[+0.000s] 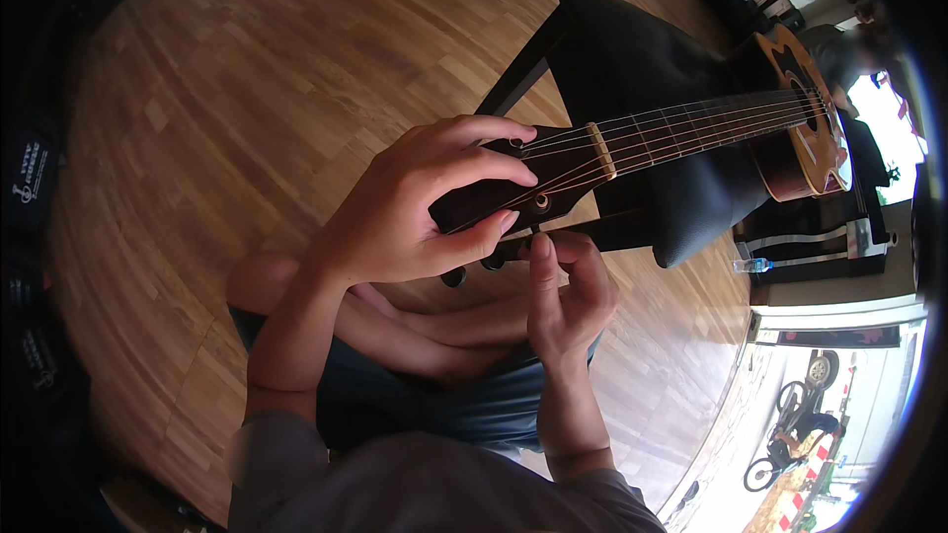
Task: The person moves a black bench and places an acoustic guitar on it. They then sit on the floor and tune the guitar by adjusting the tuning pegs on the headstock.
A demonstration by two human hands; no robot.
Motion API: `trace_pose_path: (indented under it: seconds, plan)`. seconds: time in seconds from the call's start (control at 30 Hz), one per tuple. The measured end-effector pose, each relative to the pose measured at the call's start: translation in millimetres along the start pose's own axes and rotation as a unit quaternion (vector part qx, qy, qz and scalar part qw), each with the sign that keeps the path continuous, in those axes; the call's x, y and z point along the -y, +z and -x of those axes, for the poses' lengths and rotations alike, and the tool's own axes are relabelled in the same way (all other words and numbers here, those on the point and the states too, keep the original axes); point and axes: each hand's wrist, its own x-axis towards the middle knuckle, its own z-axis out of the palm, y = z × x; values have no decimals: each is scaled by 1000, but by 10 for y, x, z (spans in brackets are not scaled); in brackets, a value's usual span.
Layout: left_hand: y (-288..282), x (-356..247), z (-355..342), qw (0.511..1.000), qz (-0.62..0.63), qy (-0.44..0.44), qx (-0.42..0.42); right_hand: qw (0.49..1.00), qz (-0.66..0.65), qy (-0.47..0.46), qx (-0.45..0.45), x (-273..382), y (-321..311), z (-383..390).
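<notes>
An acoustic guitar (798,104) lies across a black padded seat, its dark headstock (472,199) pointing toward me. My left hand (405,192) reaches over the headstock from the left, with fingers and thumb bent onto its face among the strings and posts. Below the headstock's near edge, my right hand (575,296) pinches a tuning peg (536,233) between thumb and index finger; the fingertips mostly cover it. Another dark tuning peg (454,277) sticks out under my left hand. Strings (681,126) run from the posts over the pale nut (600,150) and along the neck.
The black seat (632,49) stands on the wood floor (267,69). My crossed legs (415,341) are below the headstock. At right are a plastic bottle (752,266), a person (839,54) and, outside a bright doorway, a motorcycle (790,424). Dark bags (35,168) line the left rim.
</notes>
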Motion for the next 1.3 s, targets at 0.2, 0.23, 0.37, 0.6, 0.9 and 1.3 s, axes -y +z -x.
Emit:
trace_pose_path:
  seconds: [0.2,0.23,0.37,0.6,0.9,1.3]
  plan:
    - [11,-2,-16,1000,12,1,0,993,-85,74,-13,-58,25,101]
    - [16,1,-20,1000,10,3,-1,999,-32,-6,-36,-77,29,77]
    - [0,-16,-14,1000,0,-5,3,972,130,-186,-57,-65,-6,-43]
    - [1,-15,-18,1000,7,-8,4,873,-413,244,88,-53,-26,19]
    - [-2,-55,-54,999,0,-28,28,979,105,-160,-67,34,-12,-51]
    - [67,-47,-70,1000,4,-23,18,992,6,-88,-86,-62,66,62]
